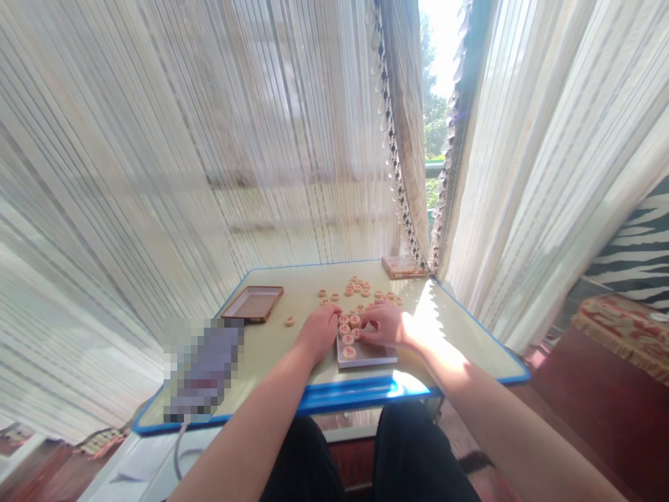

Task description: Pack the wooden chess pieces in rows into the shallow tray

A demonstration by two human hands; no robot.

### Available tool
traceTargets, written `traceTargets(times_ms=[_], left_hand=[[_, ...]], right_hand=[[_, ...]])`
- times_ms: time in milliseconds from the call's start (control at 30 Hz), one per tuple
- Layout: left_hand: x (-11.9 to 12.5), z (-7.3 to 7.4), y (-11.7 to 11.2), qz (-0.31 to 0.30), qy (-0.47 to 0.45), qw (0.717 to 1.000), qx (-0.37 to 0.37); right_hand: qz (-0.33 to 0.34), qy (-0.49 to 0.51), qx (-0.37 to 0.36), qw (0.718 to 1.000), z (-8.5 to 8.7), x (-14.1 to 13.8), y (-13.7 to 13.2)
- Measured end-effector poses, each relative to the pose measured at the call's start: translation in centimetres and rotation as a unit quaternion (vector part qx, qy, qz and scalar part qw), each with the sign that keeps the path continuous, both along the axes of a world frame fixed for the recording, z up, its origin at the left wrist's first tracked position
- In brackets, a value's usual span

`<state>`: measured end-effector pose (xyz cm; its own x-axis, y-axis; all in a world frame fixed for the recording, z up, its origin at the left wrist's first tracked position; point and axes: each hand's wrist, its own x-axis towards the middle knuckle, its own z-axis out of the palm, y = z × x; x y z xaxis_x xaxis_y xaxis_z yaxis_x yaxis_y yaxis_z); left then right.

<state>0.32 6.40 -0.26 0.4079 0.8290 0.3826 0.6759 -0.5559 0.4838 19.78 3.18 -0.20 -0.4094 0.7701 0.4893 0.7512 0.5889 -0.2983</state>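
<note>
A shallow box tray (373, 354) lies on the table in front of me, with round wooden Chinese chess pieces (348, 339) laid in rows along its left side. Red characters show on their tops. My left hand (320, 333) rests at the tray's left side, fingers bent together against its edge near the far corner. Over the tray's right part is my right hand (385, 324), its thumb and fingers closed on a Chinese chess piece (356, 334) beside the rows. The far part of the tray is partly hidden by my hands.
Several loose pieces (357, 286) are scattered beyond my hands, and a single piece (290, 321) lies to the left. A brown-framed box lid (254, 304) lies at the back left; a flat box (403, 266) is at the far right. A blurred-out object (209, 366) covers the left edge.
</note>
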Motion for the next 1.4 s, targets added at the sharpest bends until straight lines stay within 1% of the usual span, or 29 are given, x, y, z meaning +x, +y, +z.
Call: traceTargets(times_ms=[233, 500, 600, 800, 1000, 1100, 1233, 1400], left_hand=[[0.0, 0.0, 0.0, 0.006, -0.001, 1.000, 0.000], [0.0, 0.0, 0.0, 0.013, -0.017, 1.000, -0.005], [0.0, 0.0, 0.1, 0.012, -0.020, 1.000, -0.006], [-0.1, 0.0, 0.1, 0.024, -0.036, 0.999, 0.015], [-0.2, -0.1, 0.1, 0.027, -0.023, 0.999, 0.019], [-0.1, -0.1, 0.2, 0.033, -0.032, 0.999, 0.021], [-0.1, -0.1, 0.4, 0.043, -0.047, 0.998, 0.021], [-0.1, -0.4, 0.3, 0.047, -0.036, 0.997, 0.047]], right_hand=[[-0.006, -0.001, 0.016, 1.000, 0.4, 0.2, -0.2], [-0.024, 0.003, 0.014, 1.000, 0.7, 0.4, -0.6], [-0.020, 0.000, 0.014, 1.000, 0.9, 0.4, -0.9], [-0.040, 0.022, 0.020, 0.999, 0.5, 0.6, -1.1], [-0.029, 0.025, 0.004, 0.999, 0.7, 0.7, -1.3], [-0.019, 0.029, -0.003, 0.999, 0.8, 0.8, -1.5], [-0.024, 0.033, -0.003, 0.999, 0.5, 0.8, -1.4], [-0.023, 0.061, -0.014, 0.998, 0.2, 0.5, -1.5]])
